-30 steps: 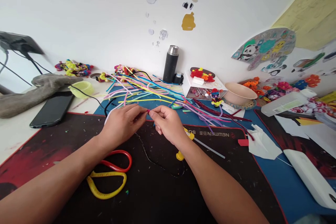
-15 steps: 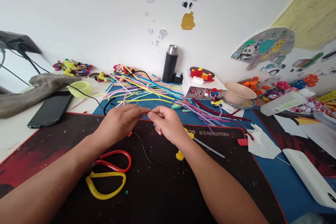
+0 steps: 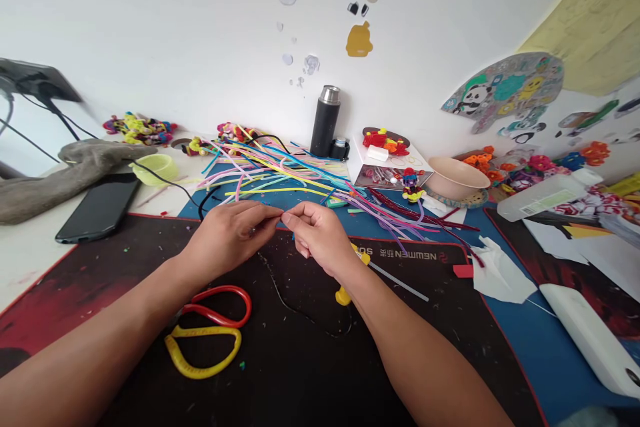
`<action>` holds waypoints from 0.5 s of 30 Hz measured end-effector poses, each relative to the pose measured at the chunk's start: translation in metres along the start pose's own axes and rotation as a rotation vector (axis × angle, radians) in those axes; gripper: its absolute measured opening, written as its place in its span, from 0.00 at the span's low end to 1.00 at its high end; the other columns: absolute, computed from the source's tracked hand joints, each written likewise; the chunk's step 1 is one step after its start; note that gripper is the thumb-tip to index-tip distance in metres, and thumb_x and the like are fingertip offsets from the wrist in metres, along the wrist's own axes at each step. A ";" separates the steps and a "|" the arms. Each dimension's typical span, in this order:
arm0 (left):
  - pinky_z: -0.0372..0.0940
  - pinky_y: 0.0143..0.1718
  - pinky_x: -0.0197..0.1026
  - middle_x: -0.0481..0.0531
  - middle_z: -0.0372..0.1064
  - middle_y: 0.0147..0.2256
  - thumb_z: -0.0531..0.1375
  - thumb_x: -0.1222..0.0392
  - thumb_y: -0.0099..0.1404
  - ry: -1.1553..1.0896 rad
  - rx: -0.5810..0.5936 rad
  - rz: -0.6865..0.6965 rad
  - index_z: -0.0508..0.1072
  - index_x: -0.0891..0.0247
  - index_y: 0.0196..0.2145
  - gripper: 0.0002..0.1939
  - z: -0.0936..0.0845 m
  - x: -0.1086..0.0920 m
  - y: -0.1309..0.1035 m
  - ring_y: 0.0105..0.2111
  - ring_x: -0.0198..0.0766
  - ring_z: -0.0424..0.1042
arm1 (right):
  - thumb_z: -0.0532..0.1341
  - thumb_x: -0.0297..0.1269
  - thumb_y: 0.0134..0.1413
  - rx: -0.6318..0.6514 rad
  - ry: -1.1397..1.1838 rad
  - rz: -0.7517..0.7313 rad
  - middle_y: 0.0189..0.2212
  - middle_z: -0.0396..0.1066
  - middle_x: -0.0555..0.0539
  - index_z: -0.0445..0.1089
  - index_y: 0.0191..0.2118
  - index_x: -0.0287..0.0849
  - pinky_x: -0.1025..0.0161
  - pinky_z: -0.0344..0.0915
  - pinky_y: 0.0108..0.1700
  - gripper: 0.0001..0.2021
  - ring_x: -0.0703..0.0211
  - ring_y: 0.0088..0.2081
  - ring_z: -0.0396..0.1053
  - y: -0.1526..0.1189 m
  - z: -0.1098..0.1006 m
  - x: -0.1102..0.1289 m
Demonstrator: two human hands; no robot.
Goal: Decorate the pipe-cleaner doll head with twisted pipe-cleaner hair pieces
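My left hand point(image 3: 235, 233) and my right hand point(image 3: 317, 233) meet fingertip to fingertip above the dark mat point(image 3: 300, 367). Both are closed in a pinch on something too small to make out. A bit of blue shows by the fingers of each hand. Below them a thin dark cord point(image 3: 285, 303) curves across the mat. Scissors with a red handle point(image 3: 245, 307) and a yellow handle point(image 3: 200, 370) lie beside my left forearm. A yellow piece point(image 3: 343, 295) sits partly behind my right wrist, near a pale stem point(image 3: 400, 281).
Behind my hands lies a heap of coloured pipe cleaners point(image 3: 280, 167). A black flask point(image 3: 325, 121), a white box point(image 3: 365, 163) and a beige bowl point(image 3: 457, 179) stand along the wall. At left are a phone point(image 3: 97, 208) and a green bowl point(image 3: 154, 170); a white device point(image 3: 590, 337) lies right.
The fingers of my left hand have shifted slightly, and the small red piece below them no longer shows. My right hand keeps nearly the same pose.
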State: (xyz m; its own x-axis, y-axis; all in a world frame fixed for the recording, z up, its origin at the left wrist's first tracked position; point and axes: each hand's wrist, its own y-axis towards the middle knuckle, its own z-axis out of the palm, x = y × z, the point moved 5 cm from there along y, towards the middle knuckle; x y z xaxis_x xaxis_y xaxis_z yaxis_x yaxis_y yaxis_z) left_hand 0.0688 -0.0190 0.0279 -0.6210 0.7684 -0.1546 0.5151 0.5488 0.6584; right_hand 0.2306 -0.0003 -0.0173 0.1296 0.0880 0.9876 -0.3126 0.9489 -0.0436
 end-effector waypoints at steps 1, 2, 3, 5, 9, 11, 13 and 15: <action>0.71 0.34 0.39 0.54 0.84 0.34 0.58 0.62 0.77 -0.003 -0.003 -0.010 0.82 0.64 0.43 0.11 0.000 -0.001 0.000 0.31 0.42 0.83 | 0.74 0.56 0.53 0.000 0.002 0.000 0.15 0.60 0.61 0.72 0.34 0.43 0.67 0.51 0.17 0.21 0.68 0.14 0.56 0.000 0.000 0.000; 0.71 0.32 0.39 0.53 0.84 0.33 0.58 0.62 0.77 -0.003 -0.006 -0.023 0.82 0.64 0.42 0.11 0.000 -0.001 0.001 0.30 0.41 0.82 | 0.74 0.56 0.53 -0.001 0.003 -0.002 0.15 0.60 0.61 0.72 0.34 0.43 0.67 0.51 0.16 0.21 0.68 0.14 0.56 0.000 0.000 -0.001; 0.70 0.31 0.39 0.52 0.84 0.32 0.58 0.62 0.77 0.002 -0.008 -0.037 0.82 0.64 0.41 0.11 0.001 -0.001 0.000 0.28 0.40 0.81 | 0.74 0.57 0.53 -0.003 0.004 -0.005 0.15 0.60 0.61 0.71 0.34 0.43 0.67 0.51 0.16 0.21 0.68 0.14 0.56 -0.001 0.001 -0.001; 0.68 0.28 0.38 0.50 0.83 0.30 0.58 0.62 0.76 0.023 -0.013 -0.064 0.81 0.63 0.40 0.11 0.003 -0.001 0.000 0.26 0.39 0.80 | 0.74 0.57 0.53 -0.008 0.009 -0.008 0.15 0.60 0.61 0.71 0.34 0.43 0.67 0.51 0.16 0.22 0.68 0.14 0.56 -0.001 0.001 -0.001; 0.68 0.28 0.38 0.50 0.82 0.29 0.58 0.63 0.74 0.061 -0.020 -0.078 0.81 0.62 0.39 0.11 0.007 -0.003 -0.003 0.25 0.39 0.79 | 0.74 0.57 0.53 -0.022 0.011 -0.003 0.15 0.60 0.61 0.70 0.34 0.44 0.67 0.50 0.16 0.22 0.69 0.14 0.55 -0.001 0.003 -0.002; 0.68 0.28 0.39 0.51 0.82 0.29 0.58 0.64 0.74 0.084 -0.016 -0.077 0.81 0.62 0.39 0.11 0.010 -0.003 -0.004 0.26 0.40 0.79 | 0.74 0.58 0.53 -0.028 0.005 -0.003 0.15 0.59 0.62 0.70 0.33 0.44 0.67 0.51 0.16 0.22 0.68 0.14 0.55 -0.001 0.003 -0.003; 0.68 0.29 0.39 0.52 0.82 0.29 0.57 0.63 0.74 0.089 -0.008 -0.097 0.81 0.62 0.39 0.11 0.012 -0.002 -0.005 0.27 0.41 0.80 | 0.74 0.58 0.53 -0.033 -0.003 -0.001 0.14 0.58 0.62 0.70 0.33 0.44 0.67 0.51 0.17 0.22 0.68 0.14 0.55 0.000 0.002 -0.003; 0.70 0.32 0.40 0.53 0.83 0.32 0.57 0.62 0.74 0.041 0.009 -0.140 0.82 0.61 0.41 0.12 0.014 0.001 -0.005 0.29 0.43 0.82 | 0.73 0.58 0.54 -0.035 -0.003 0.009 0.14 0.57 0.62 0.70 0.34 0.44 0.67 0.51 0.17 0.22 0.69 0.14 0.54 0.000 0.001 -0.003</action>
State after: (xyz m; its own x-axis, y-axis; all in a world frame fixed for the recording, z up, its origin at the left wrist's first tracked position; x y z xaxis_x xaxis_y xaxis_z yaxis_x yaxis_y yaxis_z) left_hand 0.0740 -0.0162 0.0141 -0.7105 0.6704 -0.2139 0.4272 0.6525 0.6260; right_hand 0.2288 -0.0007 -0.0205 0.1245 0.0956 0.9876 -0.2802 0.9582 -0.0575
